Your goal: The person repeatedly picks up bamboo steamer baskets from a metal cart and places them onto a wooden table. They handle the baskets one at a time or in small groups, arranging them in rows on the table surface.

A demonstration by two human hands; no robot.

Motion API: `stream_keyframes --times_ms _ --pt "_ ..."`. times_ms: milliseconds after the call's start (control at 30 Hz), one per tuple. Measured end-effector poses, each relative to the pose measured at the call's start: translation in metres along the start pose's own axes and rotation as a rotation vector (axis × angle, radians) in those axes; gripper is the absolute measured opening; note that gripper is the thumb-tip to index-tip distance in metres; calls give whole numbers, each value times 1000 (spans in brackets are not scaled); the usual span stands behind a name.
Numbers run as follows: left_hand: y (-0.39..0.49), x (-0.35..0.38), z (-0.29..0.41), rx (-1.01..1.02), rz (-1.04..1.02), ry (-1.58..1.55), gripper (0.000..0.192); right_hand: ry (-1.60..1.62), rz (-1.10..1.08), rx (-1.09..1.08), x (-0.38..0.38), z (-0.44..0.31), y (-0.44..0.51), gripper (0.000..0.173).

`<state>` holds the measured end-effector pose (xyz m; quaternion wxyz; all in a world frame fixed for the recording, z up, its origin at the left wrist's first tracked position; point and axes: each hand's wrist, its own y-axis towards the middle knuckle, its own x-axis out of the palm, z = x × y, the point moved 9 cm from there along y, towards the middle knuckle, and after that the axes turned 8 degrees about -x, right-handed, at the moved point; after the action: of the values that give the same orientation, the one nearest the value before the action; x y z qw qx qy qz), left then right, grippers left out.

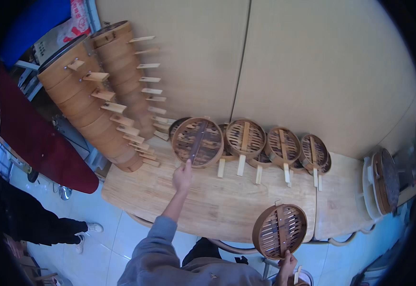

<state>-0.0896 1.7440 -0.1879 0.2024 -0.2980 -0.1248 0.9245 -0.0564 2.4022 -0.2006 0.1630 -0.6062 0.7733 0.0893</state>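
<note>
My left hand (183, 178) grips the end of a dark wooden handle on a round bamboo steamer basket (183, 137). That basket sits at the left end of a row along the back of the wooden table. Near the front edge, my right hand (287, 266) holds another bamboo steamer basket (265, 228) by its lower rim, tilted so its slatted face shows. To the right of the left-hand basket, several bamboo steamer baskets (245, 137) lean or overlap in a row, pale wooden handles pointing towards me. What lies below my right hand is partly cut off.
Two tall stacks of bamboo steamers (75, 103) (122, 71) stand at the left, handles jutting right. A beige panel wall (318, 64) backs the wooden table (208, 200). More round steamer pieces (385, 182) stand at the far right. Another person's dark-clothed legs (33, 214) are at left.
</note>
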Motion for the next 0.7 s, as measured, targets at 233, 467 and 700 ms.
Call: stream_keyframes --times_ms 233,467,700 --pt "59 49 27 -86 -43 127 63 -34 -250 109 88 -63 -4 40" --pt "90 81 44 -20 -37 198 63 -51 -317 -4 120 -64 13 36" --pt "96 96 43 -66 -195 149 64 -10 -274 79 127 -75 16 36"
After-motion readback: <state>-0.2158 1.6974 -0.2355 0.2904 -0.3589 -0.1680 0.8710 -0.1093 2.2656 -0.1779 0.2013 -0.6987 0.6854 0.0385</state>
